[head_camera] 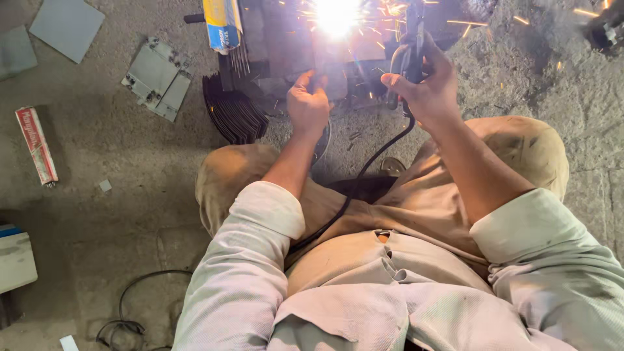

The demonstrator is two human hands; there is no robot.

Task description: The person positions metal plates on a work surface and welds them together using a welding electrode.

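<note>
I squat on a concrete floor. My right hand [426, 88] grips a black electrode holder [411, 45] with a black cable [364, 170] running back between my knees. A bright white welding arc [337, 16] throws orange sparks at its tip. My left hand [309, 104] presses down on a dark metal workpiece [325, 65] just below the arc, fingers curled on its edge. The glare hides the joint itself.
A stack of thin dark metal plates [233, 114] lies left of the workpiece. A blue and yellow packet of welding rods [222, 26] stands above it. Grey metal sheets [158, 77], a red rod packet [37, 144] and a loose black cable [133, 305] lie on the left floor.
</note>
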